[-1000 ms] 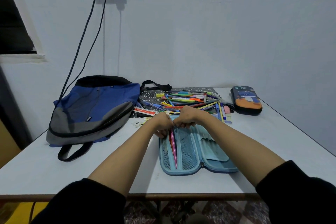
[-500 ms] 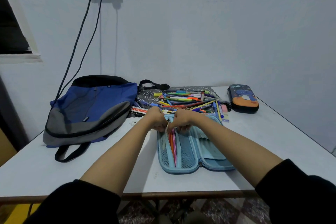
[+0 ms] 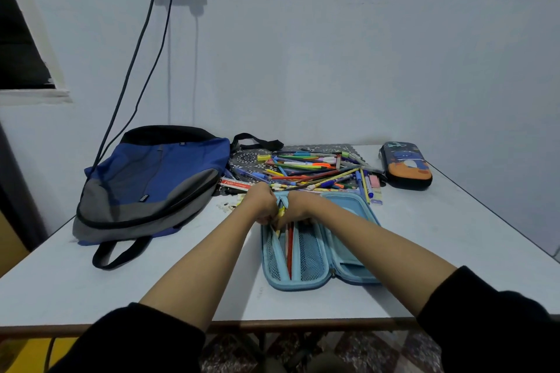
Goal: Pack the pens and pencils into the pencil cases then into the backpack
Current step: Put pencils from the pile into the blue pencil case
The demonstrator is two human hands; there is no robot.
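My left hand (image 3: 261,202) and right hand (image 3: 298,206) both have fingers curled tight on the pencils (image 3: 290,248) at the 12 o'clock end of the blue pencil case (image 3: 310,254). Light, stiff, slick shafts: I'd bunch them mid-length. The loose pile (image 3: 318,168) lies beyond at 12, the backpack (image 3: 151,185) at 10. The red-white label (image 3: 235,183) is unreadable.

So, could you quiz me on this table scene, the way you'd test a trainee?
1. True or false: the dark pencil case lies open.
2. The backpack lies to which side of the light-blue pencil case? A left, B right, C underneath.
3. Are the loose pens and pencils heaped nearer than, or beyond, the left hand and right hand?
Key: 1 false; 2 A; 3 beyond.
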